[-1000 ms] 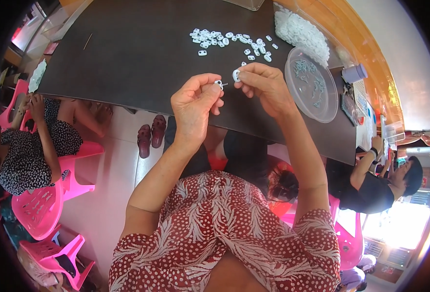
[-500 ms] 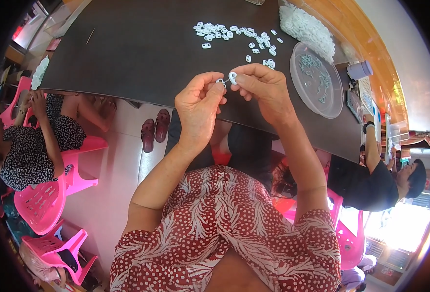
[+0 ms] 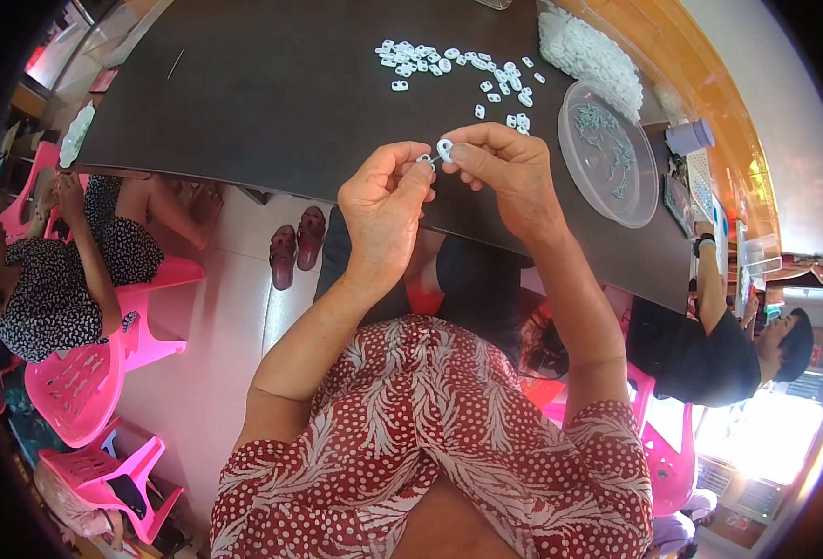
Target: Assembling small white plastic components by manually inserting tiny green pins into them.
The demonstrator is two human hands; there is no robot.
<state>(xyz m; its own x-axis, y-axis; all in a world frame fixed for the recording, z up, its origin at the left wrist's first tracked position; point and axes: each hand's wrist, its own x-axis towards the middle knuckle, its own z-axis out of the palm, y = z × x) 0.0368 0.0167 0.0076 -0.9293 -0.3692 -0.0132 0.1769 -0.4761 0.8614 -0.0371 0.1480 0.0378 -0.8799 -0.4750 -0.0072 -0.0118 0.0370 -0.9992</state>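
Observation:
My left hand (image 3: 380,205) and my right hand (image 3: 512,177) meet above the near edge of the dark table, both pinching with thumb and fingers. The right fingertips hold a small white oval piece (image 3: 445,150) with a hole through it. Between the left thumb and forefinger is another small piece (image 3: 425,159), mostly covered by the fingers; its kind is unclear. A short thin link seems to span the gap between the two pieces. Beyond my hands, several white pieces with holes (image 3: 411,59) lie scattered on the tabletop.
A round clear plastic tray (image 3: 574,182) with small grey-green bits (image 3: 607,140) stands to the right. Behind it is a big heap of white pieces (image 3: 590,63). A grey-purple cup (image 3: 689,137) stands near the right edge. People sit at left and right; pink chairs (image 3: 76,391) stand leftward.
My left hand has shifted slightly right, so the gap between the two pinched pieces is smaller. The right hand stays nearly in place. Both grips are kept.

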